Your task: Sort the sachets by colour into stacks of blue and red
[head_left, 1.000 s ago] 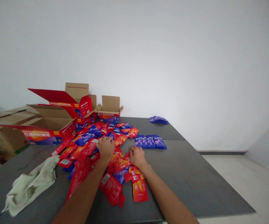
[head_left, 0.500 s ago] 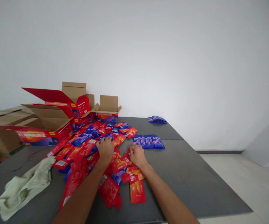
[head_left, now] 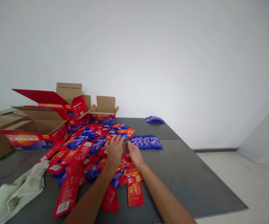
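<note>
My left hand (head_left: 114, 151) reaches over the heap of sachets, its fingers stretched out and apart above a blue sachet (head_left: 98, 144) and red ones. Close by on its right, my right hand (head_left: 135, 155) rests at the heap's edge with its fingers extended, beside a red sachet (head_left: 127, 148) between the two hands. Whether that sachet is touched, I cannot tell. Below my right wrist lie a red-orange sachet (head_left: 135, 194) and others overlapping it. Just beyond my right hand, several blue sachets (head_left: 146, 142) lie in an overlapping row.
Open red cartons (head_left: 31, 140) stand at the left, with a smaller open carton (head_left: 104, 118) behind the heap. Another blue sachet stack (head_left: 155, 119) sits near the table's far edge. A pale cloth (head_left: 20, 191) lies front left on the dark table (head_left: 186, 180).
My left hand has moved right, towards my right hand, and its fingers have spread. My right hand's curled fingers have straightened. The view has shifted slightly.
</note>
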Demonstrator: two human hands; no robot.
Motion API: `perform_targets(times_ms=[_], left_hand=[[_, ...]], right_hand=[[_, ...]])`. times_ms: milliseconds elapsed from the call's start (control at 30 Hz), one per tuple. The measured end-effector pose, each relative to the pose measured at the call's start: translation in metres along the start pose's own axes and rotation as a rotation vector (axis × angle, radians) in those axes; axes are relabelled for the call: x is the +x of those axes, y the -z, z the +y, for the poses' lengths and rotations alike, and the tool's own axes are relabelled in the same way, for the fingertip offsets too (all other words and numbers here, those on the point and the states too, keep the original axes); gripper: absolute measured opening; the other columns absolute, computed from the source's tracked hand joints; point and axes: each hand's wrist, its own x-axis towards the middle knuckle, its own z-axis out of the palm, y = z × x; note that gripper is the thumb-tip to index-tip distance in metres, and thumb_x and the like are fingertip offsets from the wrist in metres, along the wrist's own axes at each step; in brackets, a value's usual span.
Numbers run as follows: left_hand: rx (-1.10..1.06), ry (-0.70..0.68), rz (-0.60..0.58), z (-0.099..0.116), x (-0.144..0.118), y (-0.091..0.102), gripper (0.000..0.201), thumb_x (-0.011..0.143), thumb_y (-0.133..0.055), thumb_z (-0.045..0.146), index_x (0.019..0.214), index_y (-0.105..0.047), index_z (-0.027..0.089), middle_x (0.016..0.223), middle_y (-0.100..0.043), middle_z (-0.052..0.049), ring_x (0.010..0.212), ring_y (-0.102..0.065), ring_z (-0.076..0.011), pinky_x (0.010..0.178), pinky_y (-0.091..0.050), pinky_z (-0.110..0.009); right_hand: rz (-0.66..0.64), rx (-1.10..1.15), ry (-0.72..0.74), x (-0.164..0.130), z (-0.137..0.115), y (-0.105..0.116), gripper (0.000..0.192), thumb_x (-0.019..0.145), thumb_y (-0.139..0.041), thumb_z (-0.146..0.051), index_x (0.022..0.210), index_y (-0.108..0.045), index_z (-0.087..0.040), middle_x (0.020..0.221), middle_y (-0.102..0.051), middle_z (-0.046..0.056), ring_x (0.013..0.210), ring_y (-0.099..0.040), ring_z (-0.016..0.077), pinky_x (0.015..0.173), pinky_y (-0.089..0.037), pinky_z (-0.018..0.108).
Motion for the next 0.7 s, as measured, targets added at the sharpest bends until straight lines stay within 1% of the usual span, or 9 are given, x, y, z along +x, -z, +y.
perform_targets(times_ms=[67,133,200,300,367,467,533,633,700], left_hand=[[-0.073,-0.067,-0.072,0.013,-0.005,-0.009,0.044,0.097,-0.038,0.026,0.135,-0.059,0.033,0.148,-0.051,-0.001,0.142,-0.034,-0.0267,0.113,-0.028,-0.047],[-0.174,-0.123,-0.11,0.024,-0.008,-0.019,0.047,0.097,-0.036,0.022,0.137,-0.057,0.03,0.148,-0.051,-0.001,0.141,-0.036,-0.0234,0.115,-0.03,-0.045],[-0.294,-0.177,-0.13,0.031,-0.009,-0.028,0.051,0.093,-0.035,0.015,0.138,-0.057,0.026,0.147,-0.052,-0.002,0.141,-0.039,-0.0193,0.118,-0.032,-0.04],[-0.495,-0.213,-0.157,0.036,-0.007,-0.039,0.056,0.082,-0.04,0.006,0.13,-0.063,0.022,0.147,-0.053,-0.002,0.139,-0.043,-0.016,0.118,-0.034,-0.033],[-0.642,-0.119,-0.139,0.035,-0.003,-0.045,0.052,0.078,-0.043,0.006,0.121,-0.069,0.022,0.139,-0.059,-0.003,0.131,-0.052,-0.0165,0.115,-0.04,-0.031],[-0.833,0.181,-0.078,0.031,0.008,-0.055,0.037,0.083,-0.048,0.016,0.113,-0.07,0.017,0.118,-0.071,-0.008,0.11,-0.065,-0.0191,0.101,-0.051,-0.034],[-0.936,0.324,-0.133,0.03,0.014,-0.061,0.031,0.084,-0.054,0.028,0.106,-0.07,0.015,0.102,-0.074,-0.009,0.094,-0.069,-0.0203,0.085,-0.056,-0.033],[-1.055,0.373,-0.292,0.033,0.02,-0.07,0.028,0.081,-0.059,0.041,0.083,-0.07,0.015,0.075,-0.07,-0.004,0.068,-0.065,-0.0168,0.062,-0.053,-0.027],[-1.094,0.398,-0.309,0.037,0.023,-0.076,0.03,0.077,-0.063,0.043,0.069,-0.065,0.015,0.062,-0.062,0.0,0.057,-0.058,-0.013,0.055,-0.049,-0.024]], right_hand=[[0.025,0.246,-0.062,0.001,-0.004,0.0,0.052,0.093,-0.04,-0.064,0.088,-0.066,-0.019,0.081,-0.067,0.001,0.076,-0.059,0.016,0.072,-0.046,0.026],[0.076,0.389,-0.09,0.003,-0.004,0.004,0.049,0.088,-0.05,-0.066,0.088,-0.065,-0.019,0.081,-0.067,0.001,0.077,-0.059,0.0157,0.072,-0.047,0.026],[0.15,0.439,-0.113,0.004,0.0,0.011,0.045,0.084,-0.058,-0.064,0.086,-0.063,-0.019,0.081,-0.066,0.001,0.076,-0.058,0.0154,0.071,-0.048,0.025],[0.279,0.382,-0.152,0.006,0.013,0.024,0.041,0.083,-0.059,-0.062,0.082,-0.06,-0.02,0.076,-0.062,-0.001,0.068,-0.055,0.0143,0.063,-0.046,0.024],[0.309,0.299,-0.168,0.007,0.021,0.034,0.039,0.085,-0.055,-0.06,0.083,-0.059,-0.021,0.073,-0.059,-0.001,0.063,-0.052,0.0139,0.056,-0.044,0.024],[0.295,0.177,-0.159,0.007,0.029,0.044,0.036,0.087,-0.051,-0.056,0.083,-0.058,-0.021,0.07,-0.056,-0.002,0.058,-0.048,0.0136,0.05,-0.04,0.023],[0.263,0.109,-0.129,0.007,0.03,0.049,0.035,0.088,-0.049,-0.055,0.083,-0.056,-0.021,0.069,-0.055,-0.002,0.057,-0.047,0.0134,0.05,-0.04,0.023],[0.247,-0.035,-0.086,0.006,0.03,0.056,0.036,0.091,-0.045,-0.054,0.083,-0.057,-0.021,0.073,-0.06,0.0,0.062,-0.052,0.0152,0.057,-0.044,0.025],[0.282,-0.173,-0.06,0.006,0.03,0.061,0.035,0.092,-0.045,-0.051,0.092,-0.06,-0.019,0.083,-0.065,0.003,0.074,-0.059,0.0181,0.069,-0.048,0.028]])
